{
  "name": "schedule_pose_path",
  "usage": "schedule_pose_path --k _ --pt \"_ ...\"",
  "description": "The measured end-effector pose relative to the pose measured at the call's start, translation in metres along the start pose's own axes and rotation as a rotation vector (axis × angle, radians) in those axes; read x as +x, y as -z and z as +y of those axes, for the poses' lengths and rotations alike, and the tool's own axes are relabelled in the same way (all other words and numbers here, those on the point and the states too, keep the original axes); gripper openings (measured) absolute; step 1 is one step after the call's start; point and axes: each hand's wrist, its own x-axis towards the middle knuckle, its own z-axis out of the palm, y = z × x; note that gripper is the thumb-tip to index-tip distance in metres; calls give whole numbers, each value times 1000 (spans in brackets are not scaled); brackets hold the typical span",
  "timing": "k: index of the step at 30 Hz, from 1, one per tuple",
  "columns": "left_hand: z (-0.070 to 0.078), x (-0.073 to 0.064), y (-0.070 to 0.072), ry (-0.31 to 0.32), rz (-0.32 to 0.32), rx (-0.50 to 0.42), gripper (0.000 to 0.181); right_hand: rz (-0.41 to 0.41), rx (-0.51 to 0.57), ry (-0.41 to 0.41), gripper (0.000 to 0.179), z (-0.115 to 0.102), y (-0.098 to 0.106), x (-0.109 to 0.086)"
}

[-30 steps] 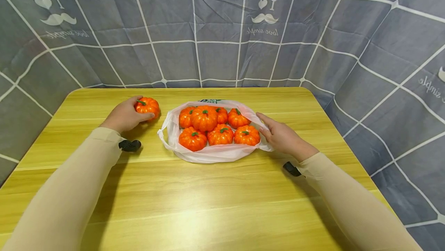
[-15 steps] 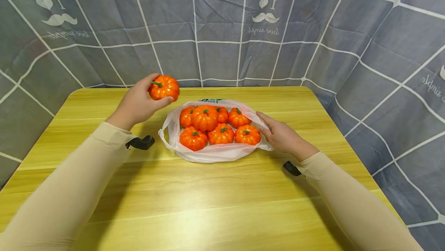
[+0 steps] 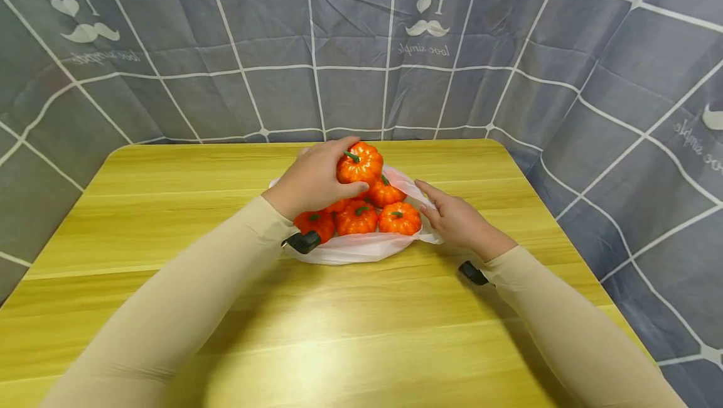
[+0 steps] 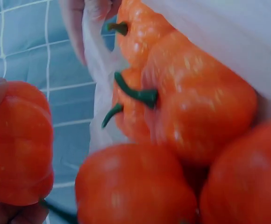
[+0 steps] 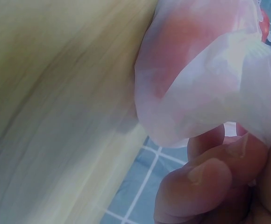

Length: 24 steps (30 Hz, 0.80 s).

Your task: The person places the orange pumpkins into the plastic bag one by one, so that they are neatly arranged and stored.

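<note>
My left hand (image 3: 313,179) holds a small orange toy pumpkin (image 3: 361,164) with a green stem, raised over the white plastic bag (image 3: 353,251). Several similar pumpkins (image 3: 400,218) lie inside the bag; my left hand and wrist cover some of them. In the left wrist view the held pumpkin (image 4: 18,144) hangs apart from those in the bag. At the bag's right end my right hand (image 3: 460,223) pinches its edge. The right wrist view shows the thin plastic (image 5: 205,84) running between the thumb and curled fingers.
Everything stands on a wooden table (image 3: 316,332) with rounded far corners. A grey curtain (image 3: 271,100) with white grid lines hangs behind it and along both sides. Each wrist wears a small black device (image 3: 304,241).
My left hand has lifted the pumpkin off the table left of the bag and carried it right, over the bag. My right hand has stayed at the bag's edge.
</note>
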Motion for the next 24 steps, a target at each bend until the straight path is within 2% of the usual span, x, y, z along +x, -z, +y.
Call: schedule_pose_path --k 5,11,18,24 --pt "8 14 -16 -28 -38 41 81 -2 11 5 63 2 1 -1" --pt "9 25 -30 -27 -99 130 82 -22 23 -17 63 2 1 -2" --pt "5 29 -43 25 -180 207 87 -24 30 -14 63 1 1 -2" --pt "7 29 -44 77 -236 234 90 -17 21 -20 63 1 1 -3"
